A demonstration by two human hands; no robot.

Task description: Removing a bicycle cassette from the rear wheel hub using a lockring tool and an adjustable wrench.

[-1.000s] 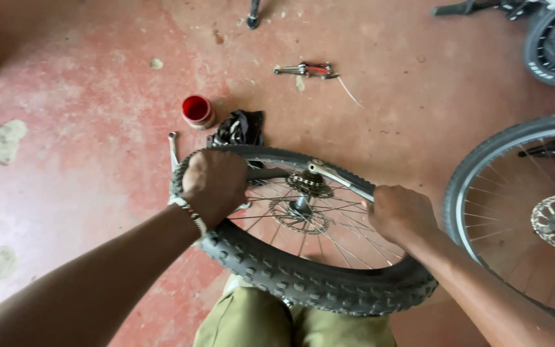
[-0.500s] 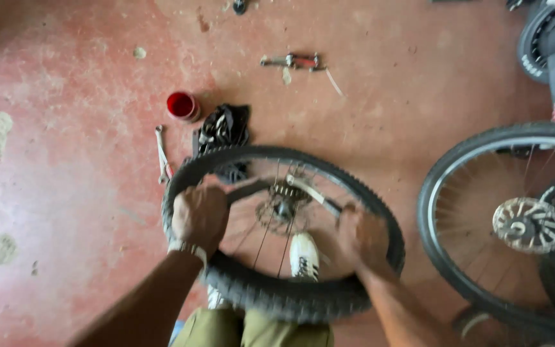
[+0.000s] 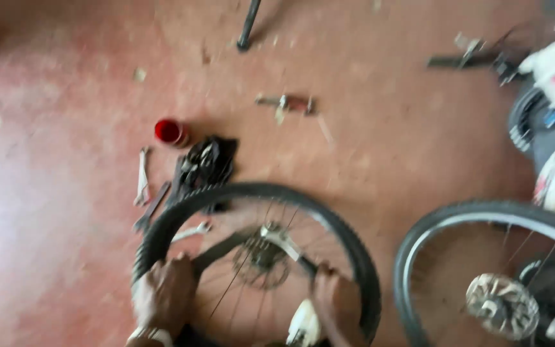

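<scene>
Both hands, left hand (image 3: 165, 292), right hand (image 3: 336, 302), gripping blurred bicycle wheel (image 3: 354, 257), wrists cut off

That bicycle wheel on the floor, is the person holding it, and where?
Yes. Both hands grip the bicycle wheel at its near side: the left hand on the tyre's left edge, the right hand at the lower right rim. Blur hides the finger placement.

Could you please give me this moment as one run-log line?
left hand: grips tyre | right hand: on wheel rim, grip blurred | near: red cap, wrenches, second wheel | floor: red
</scene>
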